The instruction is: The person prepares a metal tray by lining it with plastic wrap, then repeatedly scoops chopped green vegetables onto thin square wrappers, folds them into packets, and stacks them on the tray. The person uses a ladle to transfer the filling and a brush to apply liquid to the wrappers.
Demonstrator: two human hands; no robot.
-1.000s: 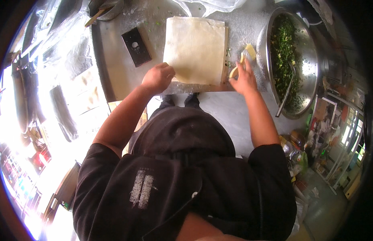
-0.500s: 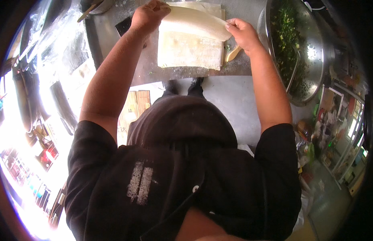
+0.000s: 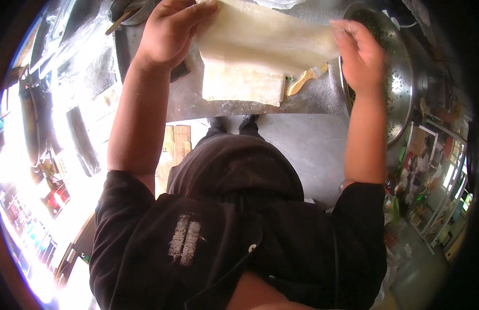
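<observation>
A thin, pale dough sheet [image 3: 270, 36] is stretched between my two hands, lifted off a stack of dough sheets [image 3: 242, 85] on the metal table. My left hand [image 3: 172, 31] pinches its left end between thumb and fingers. At the sheet's right end, my right hand [image 3: 359, 51] grips the edge; the fingertips are slightly blurred. Part of the stack lies hidden beneath the raised sheet. Just right of the stack rests a wooden handle [image 3: 301, 81], its far part covered by the sheet.
Beyond my right hand stands a large steel bowl [image 3: 402, 103] with chopped greens in it. A dark flat thing [image 3: 180, 70] lies by my left wrist on the floury metal table [image 3: 224, 107]. Clear plastic sheeting [image 3: 92, 57] hangs at the left. Below the table is a cardboard box [image 3: 176, 144].
Both hands have risen toward me with the dough sheet and spread farther apart, the right one moving rightward in front of the bowl. The sheet is now drawn wider above the stack.
</observation>
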